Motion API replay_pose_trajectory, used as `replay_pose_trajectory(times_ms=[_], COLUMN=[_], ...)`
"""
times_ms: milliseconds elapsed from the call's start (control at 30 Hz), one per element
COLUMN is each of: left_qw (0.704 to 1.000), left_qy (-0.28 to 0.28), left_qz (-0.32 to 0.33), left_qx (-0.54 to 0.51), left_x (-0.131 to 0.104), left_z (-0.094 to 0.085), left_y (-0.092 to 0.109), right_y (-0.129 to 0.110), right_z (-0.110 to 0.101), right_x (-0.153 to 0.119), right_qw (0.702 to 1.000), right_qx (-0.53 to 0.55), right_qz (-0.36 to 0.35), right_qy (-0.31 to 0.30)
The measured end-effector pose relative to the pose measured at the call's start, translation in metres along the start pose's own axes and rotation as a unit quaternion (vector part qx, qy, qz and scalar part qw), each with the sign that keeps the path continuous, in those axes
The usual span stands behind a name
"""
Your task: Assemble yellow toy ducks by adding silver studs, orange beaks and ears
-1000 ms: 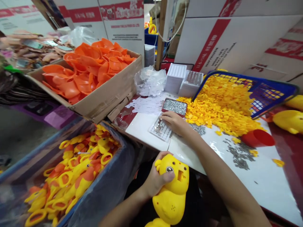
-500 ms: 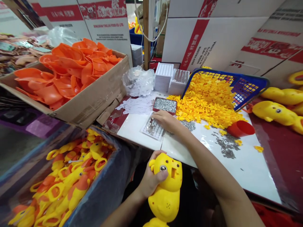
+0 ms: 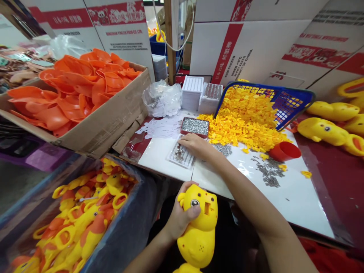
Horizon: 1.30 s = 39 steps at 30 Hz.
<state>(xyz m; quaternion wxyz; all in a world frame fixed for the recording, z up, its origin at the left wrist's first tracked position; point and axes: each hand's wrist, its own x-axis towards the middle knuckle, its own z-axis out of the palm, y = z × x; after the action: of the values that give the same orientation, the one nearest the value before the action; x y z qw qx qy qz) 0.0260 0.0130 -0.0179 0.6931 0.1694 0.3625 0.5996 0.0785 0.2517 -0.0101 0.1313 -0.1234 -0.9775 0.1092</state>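
Observation:
My left hand [image 3: 182, 212] is wrapped round a yellow plastic toy half-shell [image 3: 199, 231], its thumb beside the printed eye. The shell has a square opening, several small holes and a cluster of tiny speaker holes. My right hand [image 3: 195, 144] reaches over a white ridged tray [image 3: 186, 160] that carries small round metallic pieces [image 3: 179, 151]. Its fingers are bent down at the tray's far edge, and their tips are hidden, so any piece between them does not show. Just behind that hand lies a dark red box [image 3: 195, 127] full of small silvery screws.
A blue basket [image 3: 295, 100] lies tipped, spilling small yellow parts [image 3: 241, 117]. A red cup [image 3: 284, 151] and loose screws [image 3: 269, 172] lie to the right. At left stand a carton [image 3: 105, 110] of orange parts and a bin [image 3: 113, 235] of yellow toys. White trays [image 3: 192, 93] are stacked behind.
The view has shifted slightly, so the table contents appear a little further left. My right hand stays at the tray and my left hand keeps hold of the toy half-shell.

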Motion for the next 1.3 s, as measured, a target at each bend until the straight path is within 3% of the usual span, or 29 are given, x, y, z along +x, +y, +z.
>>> replay_pose_trajectory(times_ms=[367,667,900,1100,1300], left_qw=[1.0,1.0,0.997,0.994,0.986], left_qy=[0.002,0.01,0.078,0.11,0.164], left_qz=[0.016,0.018,0.018,0.007,-0.006], left_qx=[-0.002,0.02,0.016,-0.001,0.019], left_x=[0.0,-0.006,-0.012,-0.015,-0.012], left_z=[-0.008,-0.012,-0.006,-0.002,0.002], left_y=[-0.008,-0.001,0.014,0.013,0.013], right_y=[0.007,0.002,-0.002,-0.013,-0.014], right_z=[-0.002,-0.019,-0.023,-0.013,-0.006], right_x=[0.006,0.011,0.018,0.007,0.001], right_qw=[0.999,0.987,0.975,0.977,0.99], right_qx=[-0.026,-0.105,-0.153,-0.178,-0.134], right_qz=[-0.02,-0.083,-0.092,-0.045,-0.001], right_qy=[-0.007,-0.087,-0.129,-0.105,-0.048])
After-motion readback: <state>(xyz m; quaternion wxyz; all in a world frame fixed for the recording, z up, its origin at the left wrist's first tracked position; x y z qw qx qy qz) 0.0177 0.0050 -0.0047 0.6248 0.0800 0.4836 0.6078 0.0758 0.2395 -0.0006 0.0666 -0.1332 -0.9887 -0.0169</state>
